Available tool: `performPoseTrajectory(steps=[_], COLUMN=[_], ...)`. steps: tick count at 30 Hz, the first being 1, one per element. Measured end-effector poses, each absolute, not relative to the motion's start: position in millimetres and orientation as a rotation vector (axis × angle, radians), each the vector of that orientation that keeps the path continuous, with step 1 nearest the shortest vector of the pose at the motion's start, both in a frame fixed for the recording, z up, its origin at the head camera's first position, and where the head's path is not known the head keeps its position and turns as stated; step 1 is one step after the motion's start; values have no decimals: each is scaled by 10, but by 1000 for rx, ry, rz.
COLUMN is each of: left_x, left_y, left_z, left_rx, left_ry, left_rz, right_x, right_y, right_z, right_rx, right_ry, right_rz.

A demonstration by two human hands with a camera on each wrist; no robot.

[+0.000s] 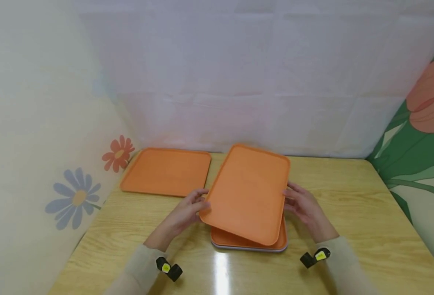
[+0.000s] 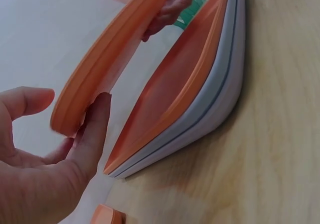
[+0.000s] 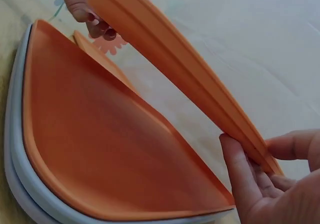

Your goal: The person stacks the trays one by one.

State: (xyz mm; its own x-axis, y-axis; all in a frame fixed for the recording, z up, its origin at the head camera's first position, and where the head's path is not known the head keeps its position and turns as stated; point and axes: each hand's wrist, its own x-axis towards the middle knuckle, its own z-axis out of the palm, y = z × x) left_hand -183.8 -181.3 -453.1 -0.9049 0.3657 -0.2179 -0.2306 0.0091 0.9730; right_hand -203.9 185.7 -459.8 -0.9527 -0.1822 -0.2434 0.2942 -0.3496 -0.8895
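Observation:
Both hands hold an orange tray (image 1: pixel 250 192) by its long sides, raised and turned at an angle over a stack of trays. The left hand (image 1: pixel 185 213) grips its left edge, fingers beneath and thumb at the rim. On the opposite edge, the right hand (image 1: pixel 305 209) has its thumb at the rim and its fingers underneath. Below, the stack's top tray (image 3: pixel 105 129) is orange, and pale grey-blue trays (image 2: pixel 220 79) lie under it. The wrist views show a gap between the held tray and the stack.
Another orange tray (image 1: pixel 169 172) lies flat at the back left of the wooden table (image 1: pixel 349 213). A white cloth (image 1: pixel 257 82) hangs behind the table. Walls with painted flowers (image 1: pixel 78 198) stand on both sides.

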Motion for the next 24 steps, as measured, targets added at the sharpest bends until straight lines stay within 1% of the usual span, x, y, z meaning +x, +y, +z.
performPoseTrajectory(steps=[6, 12, 24], left_x=[-1982, -2117, -2257], left_y=[-1792, -1746, -1670], left_z=[-4532, -4521, -4544], left_rx=[156, 193, 171], left_ry=[1891, 1843, 1847], left_rz=[1863, 1889, 1919], right_x=[-2046, -2051, -2100], right_y=[1947, 2009, 2077], right_z=[-4593, -4588, -4572], right_rx=[60, -3, -71], right_ry=[1640, 1660, 1702], right_rz=[-2297, -2237, -2155])
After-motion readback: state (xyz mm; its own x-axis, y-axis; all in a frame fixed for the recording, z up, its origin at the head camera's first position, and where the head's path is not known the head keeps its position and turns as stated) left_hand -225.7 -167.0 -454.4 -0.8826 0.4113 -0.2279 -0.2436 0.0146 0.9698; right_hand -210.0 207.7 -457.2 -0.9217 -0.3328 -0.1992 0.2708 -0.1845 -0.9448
